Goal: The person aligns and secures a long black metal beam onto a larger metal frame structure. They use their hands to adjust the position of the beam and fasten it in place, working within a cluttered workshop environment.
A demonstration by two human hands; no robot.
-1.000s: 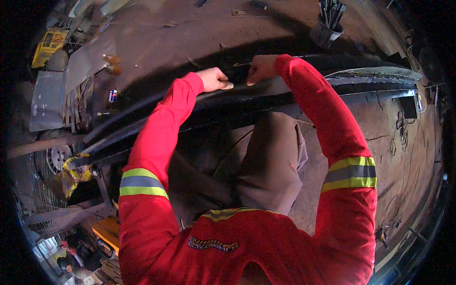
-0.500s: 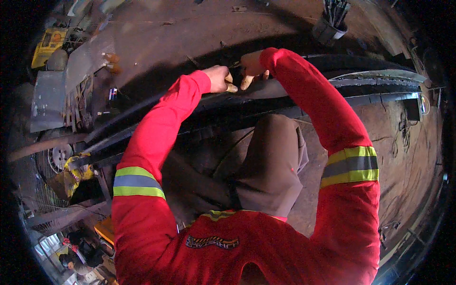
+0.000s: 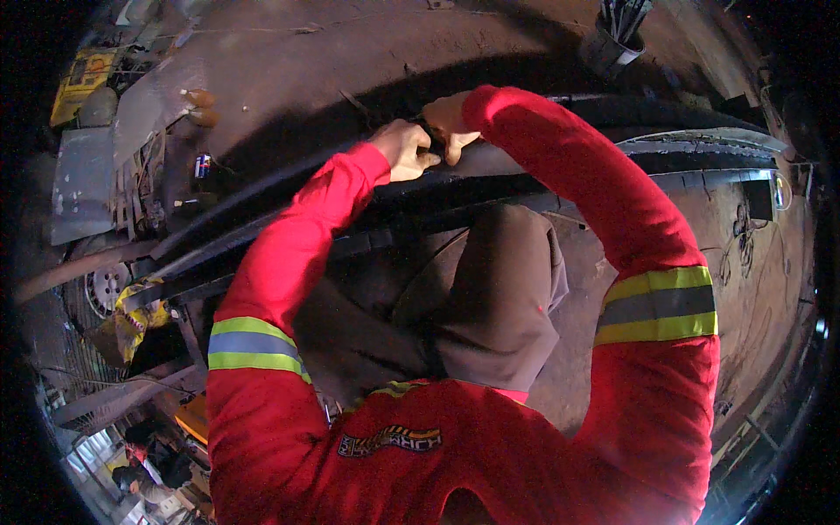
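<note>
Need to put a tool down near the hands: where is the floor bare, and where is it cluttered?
Bare floor lies beyond the long dark beam, between the bucket of rods and the small can. Left is crowded: metal sheets, a wheel. Both left hand and right hand grip the beam.

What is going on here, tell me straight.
A person in a red work suit with reflective bands reaches both arms forward to a long dark metal beam. The left hand and right hand sit close together on its upper edge, fingers pinched around something small and dark that is too small to identify. Brown trousers show below the beam. A bucket of rods stands on the dirt floor beyond.
</note>
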